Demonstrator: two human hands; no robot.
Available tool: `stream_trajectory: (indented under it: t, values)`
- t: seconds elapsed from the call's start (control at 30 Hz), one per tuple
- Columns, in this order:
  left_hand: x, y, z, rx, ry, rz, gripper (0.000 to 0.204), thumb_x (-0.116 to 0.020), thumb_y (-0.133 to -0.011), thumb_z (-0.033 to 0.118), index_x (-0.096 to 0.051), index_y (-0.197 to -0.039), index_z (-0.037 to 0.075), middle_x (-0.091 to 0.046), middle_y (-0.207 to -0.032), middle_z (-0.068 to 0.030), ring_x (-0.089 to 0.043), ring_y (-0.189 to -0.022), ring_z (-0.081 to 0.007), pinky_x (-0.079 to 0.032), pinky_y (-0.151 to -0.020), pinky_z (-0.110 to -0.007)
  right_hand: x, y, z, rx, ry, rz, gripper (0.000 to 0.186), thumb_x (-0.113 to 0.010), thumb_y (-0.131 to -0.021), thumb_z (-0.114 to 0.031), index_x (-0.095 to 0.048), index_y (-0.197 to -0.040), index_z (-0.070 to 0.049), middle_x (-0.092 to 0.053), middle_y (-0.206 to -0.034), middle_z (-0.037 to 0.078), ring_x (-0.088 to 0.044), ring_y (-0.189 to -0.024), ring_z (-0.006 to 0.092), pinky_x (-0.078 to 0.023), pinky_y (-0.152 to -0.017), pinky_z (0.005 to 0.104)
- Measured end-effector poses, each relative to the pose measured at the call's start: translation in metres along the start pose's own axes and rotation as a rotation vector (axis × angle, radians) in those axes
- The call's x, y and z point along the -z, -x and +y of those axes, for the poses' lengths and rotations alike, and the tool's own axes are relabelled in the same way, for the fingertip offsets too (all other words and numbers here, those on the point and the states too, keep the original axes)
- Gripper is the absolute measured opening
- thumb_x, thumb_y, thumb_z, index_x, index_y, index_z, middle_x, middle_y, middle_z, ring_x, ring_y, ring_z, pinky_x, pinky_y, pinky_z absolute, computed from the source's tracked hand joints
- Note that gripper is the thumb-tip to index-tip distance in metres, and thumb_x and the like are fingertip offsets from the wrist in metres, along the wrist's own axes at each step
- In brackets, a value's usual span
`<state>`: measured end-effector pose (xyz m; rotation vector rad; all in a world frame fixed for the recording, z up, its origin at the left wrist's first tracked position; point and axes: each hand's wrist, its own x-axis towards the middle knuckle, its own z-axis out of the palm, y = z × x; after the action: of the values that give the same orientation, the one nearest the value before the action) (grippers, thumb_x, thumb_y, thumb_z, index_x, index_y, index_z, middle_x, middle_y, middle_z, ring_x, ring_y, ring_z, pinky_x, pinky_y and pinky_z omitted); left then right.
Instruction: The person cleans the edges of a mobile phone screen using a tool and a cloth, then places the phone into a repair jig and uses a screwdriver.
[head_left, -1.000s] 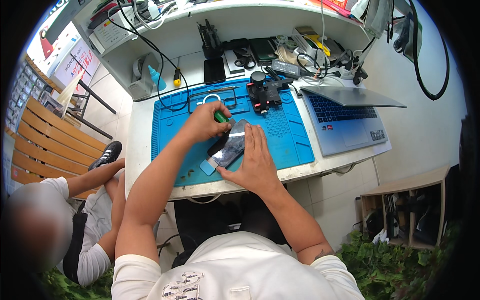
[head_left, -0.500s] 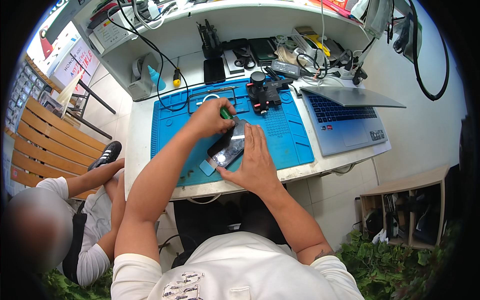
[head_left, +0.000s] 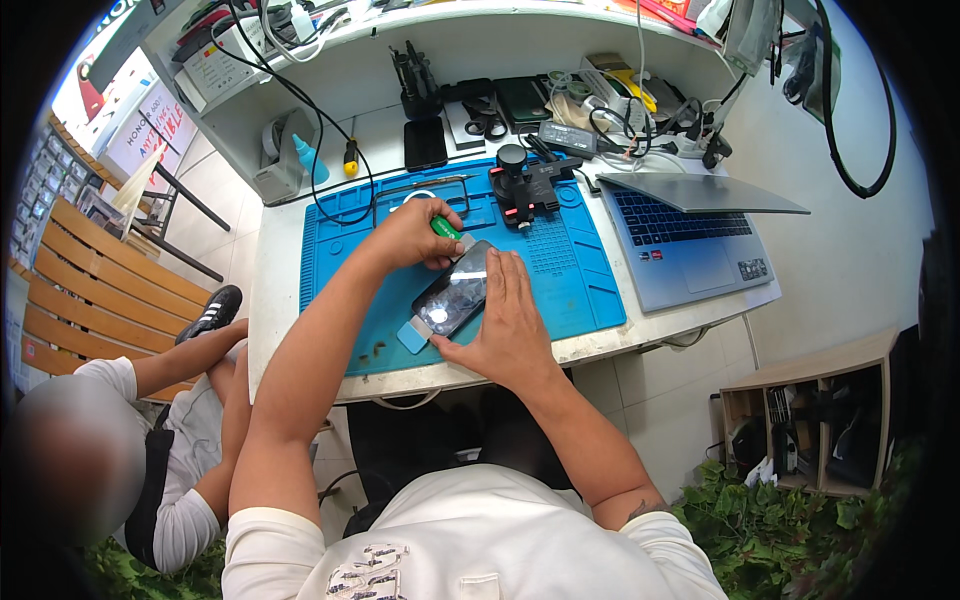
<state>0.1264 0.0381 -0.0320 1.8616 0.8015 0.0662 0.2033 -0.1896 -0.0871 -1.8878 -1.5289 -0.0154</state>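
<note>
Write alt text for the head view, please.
A person's left grip holds a green tool at a dark phone; the right grip touches its right side. A blue mat lies beneath, an open laptop to the right.

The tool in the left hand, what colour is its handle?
The handle is green, seen in the head view.

Bare blue mat (head_left: pixel 582 288) leaves passage between the right hand (head_left: pixel 515 325) and the laptop (head_left: pixel 690 245), while a black fixture (head_left: pixel 522 190) blocks straight ahead and looped cable (head_left: pixel 297 93) obstructs ahead-left of the left hand (head_left: pixel 415 237).
</note>
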Motion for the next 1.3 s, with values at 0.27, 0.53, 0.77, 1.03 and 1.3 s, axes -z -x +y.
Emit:
stream_trajectory:
  t: [0.27,0.53,0.77,1.03,1.3]
  values:
    - [-0.002,0.007,0.013,-0.042,-0.146,0.047,0.033,-0.096,-0.085,0.008,-0.079,-0.112,0.001,-0.082,-0.091,-0.0095,-0.08,-0.074,-0.0163,-0.066,-0.065,-0.03,0.0,0.0,0.001,-0.007,-0.002,0.005,0.134,-0.098,-0.073,-0.05,-0.027,-0.164,0.018,-0.039,-0.164,0.04,-0.036,-0.158,0.0563,-0.036,-0.132,0.0573]
    - [0.002,0.005,0.008,-0.005,-0.06,0.014,0.037,-0.096,-0.086,0.008,-0.076,-0.116,0.0,-0.081,-0.088,-0.0092,-0.08,-0.074,-0.0162,-0.064,-0.063,-0.029,0.0,-0.001,-0.001,-0.012,0.005,0.0,0.134,-0.098,-0.073,-0.051,-0.029,-0.164,0.019,-0.04,-0.163,0.04,-0.036,-0.158,0.0561,-0.036,-0.132,0.0572]
    - [-0.013,0.013,0.003,-0.205,-0.166,0.116,0.033,-0.093,-0.087,0.004,-0.078,-0.116,0.002,-0.083,-0.092,-0.0104,-0.082,-0.079,-0.0161,-0.066,-0.072,-0.029,0.0,-0.001,-0.001,-0.008,0.001,0.008,0.134,-0.098,-0.074,-0.051,-0.028,-0.164,0.019,-0.04,-0.164,0.039,-0.036,-0.159,0.0561,-0.035,-0.133,0.0572]
    - [-0.022,0.01,0.007,-0.374,-0.362,0.264,0.027,-0.093,-0.086,0.009,-0.081,-0.111,0.007,-0.083,-0.093,-0.008,-0.081,-0.085,-0.0182,-0.063,-0.078,-0.036,0.0,0.0,0.0,0.005,-0.001,0.012,0.134,-0.098,-0.073,-0.051,-0.027,-0.164,0.018,-0.039,-0.164,0.039,-0.035,-0.159,0.0563,-0.035,-0.133,0.057]
    - [-0.006,-0.006,0.004,-0.051,-0.028,0.05,0.046,-0.096,-0.086,0.005,-0.072,-0.124,-0.003,-0.08,-0.092,-0.0125,-0.08,-0.075,-0.0184,-0.066,-0.063,-0.031,0.002,-0.001,-0.001,-0.012,-0.015,-0.013,0.133,-0.096,-0.076,-0.051,-0.026,-0.164,0.02,-0.037,-0.165,0.04,-0.032,-0.16,0.0569,-0.032,-0.134,0.0563]
